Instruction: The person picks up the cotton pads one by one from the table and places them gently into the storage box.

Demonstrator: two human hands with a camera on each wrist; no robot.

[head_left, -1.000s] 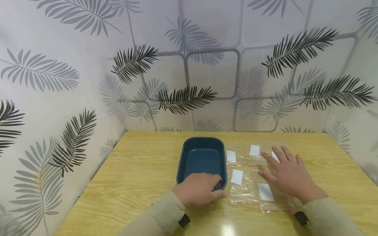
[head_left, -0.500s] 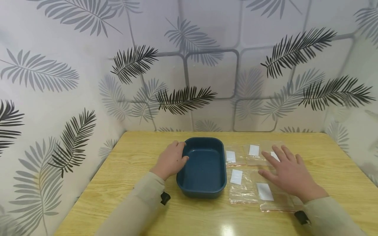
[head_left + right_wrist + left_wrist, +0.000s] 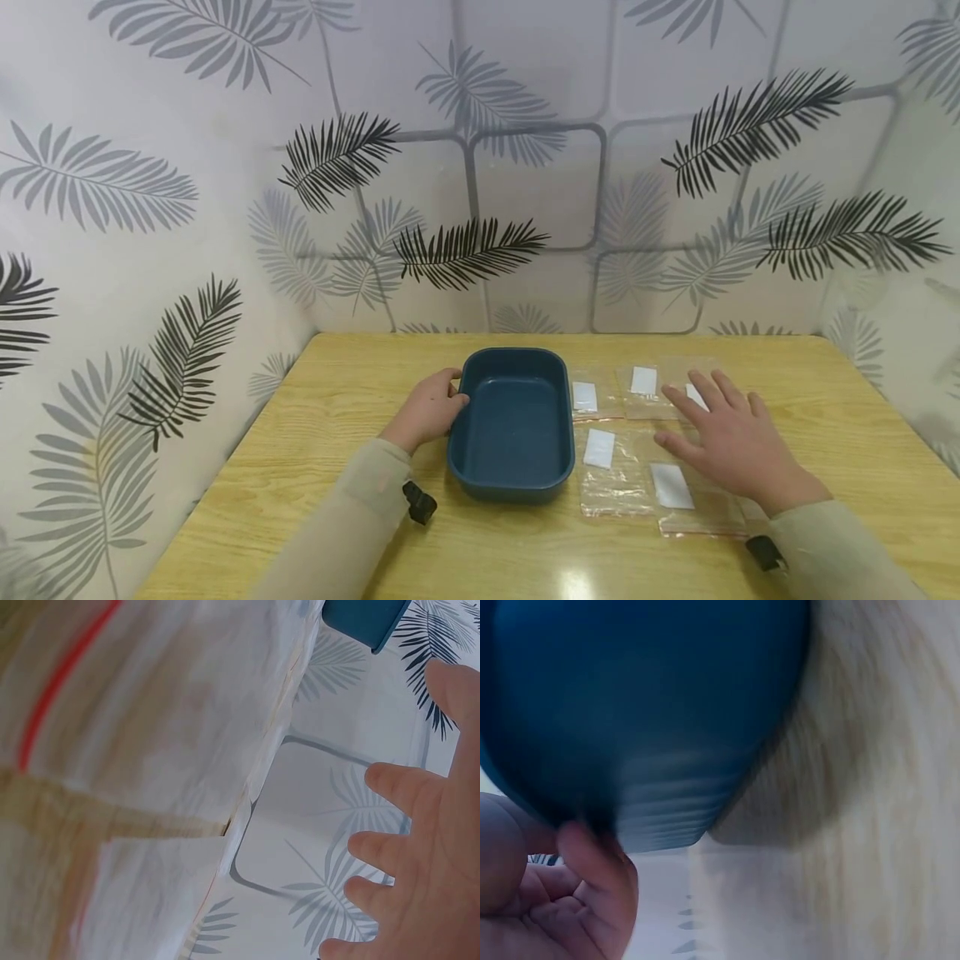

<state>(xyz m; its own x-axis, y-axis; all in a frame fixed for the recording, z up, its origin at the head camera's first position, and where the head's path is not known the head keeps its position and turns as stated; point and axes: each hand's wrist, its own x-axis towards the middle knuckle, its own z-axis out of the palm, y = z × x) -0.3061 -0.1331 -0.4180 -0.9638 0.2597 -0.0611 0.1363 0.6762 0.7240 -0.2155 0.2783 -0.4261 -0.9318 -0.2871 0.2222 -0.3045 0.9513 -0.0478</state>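
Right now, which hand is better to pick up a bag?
Probably the right hand: fingers spread, close to the plastic bags. The left hand holds the left side of the blue container.

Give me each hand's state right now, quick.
Left hand: closed, holding the blue tub by its left side.
Right hand: open, spread over the plastic bags, holding nothing.

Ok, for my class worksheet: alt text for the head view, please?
A person's left grip holds the side of a dark blue tray on a wooden table; the right grip is spread above clear bags with white patches. Behind stands a leaf-patterned wall.
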